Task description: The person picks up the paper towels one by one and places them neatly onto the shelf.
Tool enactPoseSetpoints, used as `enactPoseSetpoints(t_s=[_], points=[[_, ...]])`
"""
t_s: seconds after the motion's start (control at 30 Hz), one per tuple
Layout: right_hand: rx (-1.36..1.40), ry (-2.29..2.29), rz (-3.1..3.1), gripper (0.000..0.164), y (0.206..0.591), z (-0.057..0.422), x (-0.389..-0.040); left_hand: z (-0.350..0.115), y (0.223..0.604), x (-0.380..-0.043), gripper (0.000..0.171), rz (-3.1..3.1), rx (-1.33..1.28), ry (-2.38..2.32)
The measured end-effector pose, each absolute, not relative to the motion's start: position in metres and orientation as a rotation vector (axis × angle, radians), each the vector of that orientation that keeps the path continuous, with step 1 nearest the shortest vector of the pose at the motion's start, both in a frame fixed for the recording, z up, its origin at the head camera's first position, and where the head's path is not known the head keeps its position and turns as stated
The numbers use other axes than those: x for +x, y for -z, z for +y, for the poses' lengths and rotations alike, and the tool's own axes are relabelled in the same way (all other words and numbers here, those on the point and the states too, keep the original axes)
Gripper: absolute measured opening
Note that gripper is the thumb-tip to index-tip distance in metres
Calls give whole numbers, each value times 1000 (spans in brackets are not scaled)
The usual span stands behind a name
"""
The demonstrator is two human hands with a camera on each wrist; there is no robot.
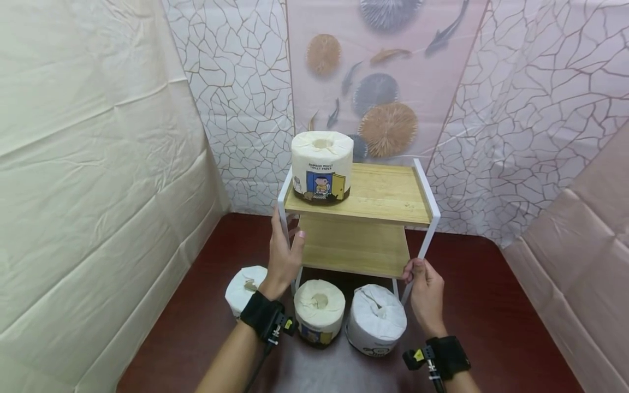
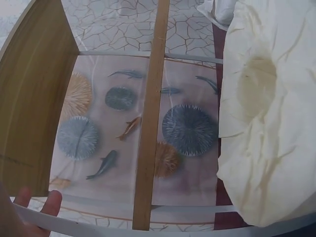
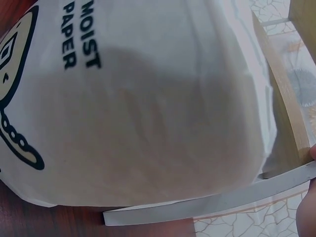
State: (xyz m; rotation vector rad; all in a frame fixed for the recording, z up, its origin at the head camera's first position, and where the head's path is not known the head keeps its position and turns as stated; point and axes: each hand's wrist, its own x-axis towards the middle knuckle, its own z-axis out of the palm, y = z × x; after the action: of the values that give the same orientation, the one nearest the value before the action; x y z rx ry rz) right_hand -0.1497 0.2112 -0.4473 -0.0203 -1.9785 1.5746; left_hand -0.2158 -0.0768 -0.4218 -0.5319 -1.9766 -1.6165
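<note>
A small two-tier shelf rack (image 1: 393, 191) with wooden boards and pale metal side frames stands on the table. My left hand (image 1: 285, 256) holds its left side frame between the two boards; in the left wrist view the fingertips (image 2: 52, 202) show past the bar. On the opposite side, my right hand (image 1: 427, 292) grips the right upright beside the lower board (image 1: 354, 245). A wrapped toilet roll (image 1: 321, 172) with a cartoon print sits upright on the left part of the top board. The lower board bears nothing.
Two more wrapped toilet rolls, one cream (image 1: 319, 311) and one white (image 1: 378, 322), stand at the rack's front between my forearms. Another white roll (image 1: 241, 292) is left of my left wrist, partly hidden. Fabric walls (image 1: 123, 191) border the dark red table (image 1: 491, 327).
</note>
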Motion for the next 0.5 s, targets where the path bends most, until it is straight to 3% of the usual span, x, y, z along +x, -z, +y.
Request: enactPoseSetpoints(t_s=[0.17,0.4,0.5], points=[[-27,-1576,-1979,46,447,211,-150,-76,426,-215,70,-1985,-483,1559],[-3,-1560,-1964,47,448,211,-151,-75,430,-219,30,-1898,-499,1601],[-5,-1561,-1968,47,448,211,-151,-75,433,-220,27,-1872,-468,1607]])
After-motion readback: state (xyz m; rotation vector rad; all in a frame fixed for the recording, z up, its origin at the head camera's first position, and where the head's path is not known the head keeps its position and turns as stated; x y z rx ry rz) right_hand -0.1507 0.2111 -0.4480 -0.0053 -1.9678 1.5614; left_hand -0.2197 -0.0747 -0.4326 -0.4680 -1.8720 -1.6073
